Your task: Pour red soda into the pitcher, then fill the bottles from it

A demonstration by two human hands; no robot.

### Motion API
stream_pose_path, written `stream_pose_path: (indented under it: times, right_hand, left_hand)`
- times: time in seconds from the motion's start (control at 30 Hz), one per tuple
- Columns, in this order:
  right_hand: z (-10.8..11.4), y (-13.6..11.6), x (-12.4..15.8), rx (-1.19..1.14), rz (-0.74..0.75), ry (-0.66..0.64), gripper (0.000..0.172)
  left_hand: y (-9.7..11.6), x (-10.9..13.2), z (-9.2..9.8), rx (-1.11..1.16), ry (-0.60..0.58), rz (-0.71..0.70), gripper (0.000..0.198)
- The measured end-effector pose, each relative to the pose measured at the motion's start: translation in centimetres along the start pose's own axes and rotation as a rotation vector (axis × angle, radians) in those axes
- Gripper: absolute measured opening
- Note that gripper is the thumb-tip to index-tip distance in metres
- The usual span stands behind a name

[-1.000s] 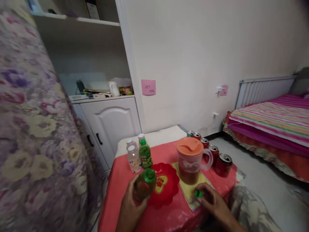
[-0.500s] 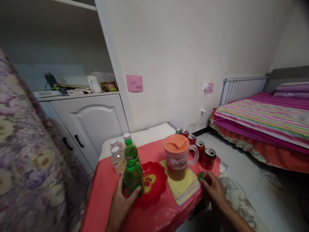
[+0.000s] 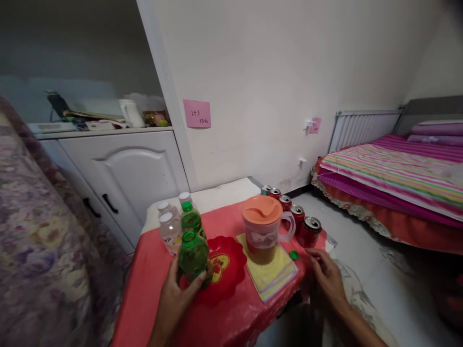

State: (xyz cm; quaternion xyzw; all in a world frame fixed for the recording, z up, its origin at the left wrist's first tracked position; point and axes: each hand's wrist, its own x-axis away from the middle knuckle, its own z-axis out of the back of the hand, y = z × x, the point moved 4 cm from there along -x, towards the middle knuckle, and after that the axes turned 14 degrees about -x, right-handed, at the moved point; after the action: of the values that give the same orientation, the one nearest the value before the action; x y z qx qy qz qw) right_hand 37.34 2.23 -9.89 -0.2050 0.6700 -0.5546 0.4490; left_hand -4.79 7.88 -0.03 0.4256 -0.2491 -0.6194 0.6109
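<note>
My left hand (image 3: 176,295) grips an uncapped green bottle (image 3: 193,258) that stands upright on the red tablecloth (image 3: 152,294), at the left edge of a red scalloped plate (image 3: 221,267). Its small green cap (image 3: 294,255) lies loose on the cloth to the right of a yellow mat (image 3: 269,274). My right hand (image 3: 327,277) rests just right of the cap with its fingers spread, holding nothing. An orange-lidded pitcher (image 3: 263,229) with brown liquid stands on the mat between my hands.
Behind the held bottle stand a capped green bottle (image 3: 190,218) and pale bottles with white caps (image 3: 169,230). Several red cans (image 3: 298,221) line the table's right edge. A white cabinet (image 3: 119,168) is at the left, a striped bed (image 3: 394,178) at the right.
My right hand has set the green cap down on the cloth and drawn back from it. The left hand has stood the tilted bottle upright. The view has shifted right.
</note>
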Motion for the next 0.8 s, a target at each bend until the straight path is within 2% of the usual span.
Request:
stream_pose_path:
  times: [0.13, 0.27, 0.33, 0.53, 0.8]
  right_hand:
    - [2.0, -1.5, -0.3, -0.048, -0.043, 0.101, 0.031]
    - [2.4, -3.3, -0.7, -0.116, -0.061, 0.151, 0.033]
    - [1.9, -4.2, -0.8, -0.151, -0.068, 0.130, 0.034]
    - [-1.0, -6.4, -2.2, -0.266, -0.121, -0.066, 0.040]
    - [-4.9, -6.9, -5.2, -0.353, -0.141, -0.108, 0.048]
  left_hand:
    - [-0.2, -0.3, 0.0, 0.035, -0.003, 0.005, 0.085]
    - [0.1, -0.4, -0.1, 0.052, -0.030, 0.022, 0.084]
    - [0.4, -0.5, -0.1, 0.037, -0.030, 0.016, 0.083]
    - [1.2, 0.0, 0.1, 0.124, -0.046, 0.021, 0.079]
    - [0.8, 0.5, 0.8, 0.189, -0.003, 0.046, 0.076]
